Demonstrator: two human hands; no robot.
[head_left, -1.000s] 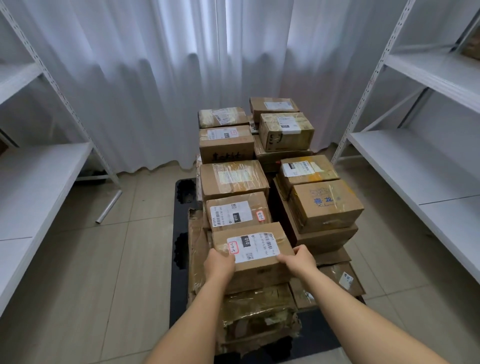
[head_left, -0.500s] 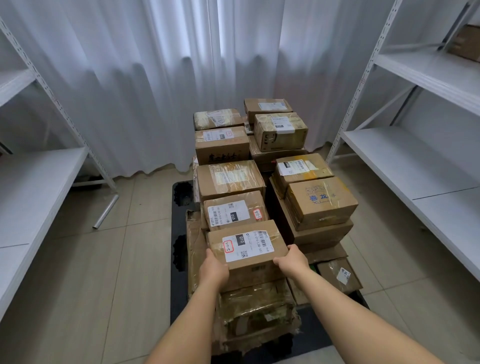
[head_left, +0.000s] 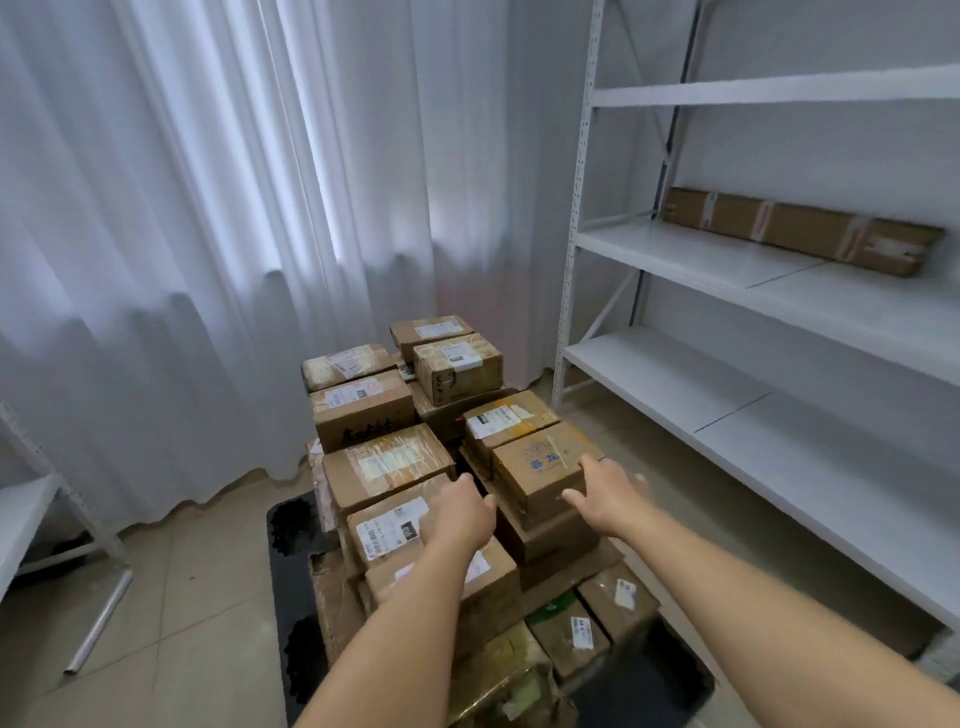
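Your right hand (head_left: 608, 493) lies spread and released on the blue-marked box (head_left: 540, 467) atop the right-hand stack (head_left: 550, 540), while your left hand (head_left: 460, 514) hovers loose-fingered just beside its left edge.

Looks like a small parcel storeroom. In the middle, taped cardboard parcels (head_left: 387, 465) with printed shipping labels (head_left: 387, 527), piled several deep on a black platform (head_left: 291, 582) over a tiled floor (head_left: 182, 597). Along the right, white metal shelving (head_left: 727, 415) with a long flat carton (head_left: 800, 231) on one board; at the near left, part of another rack (head_left: 26, 499). Across the far side, white curtains (head_left: 208, 260) down to the floor.
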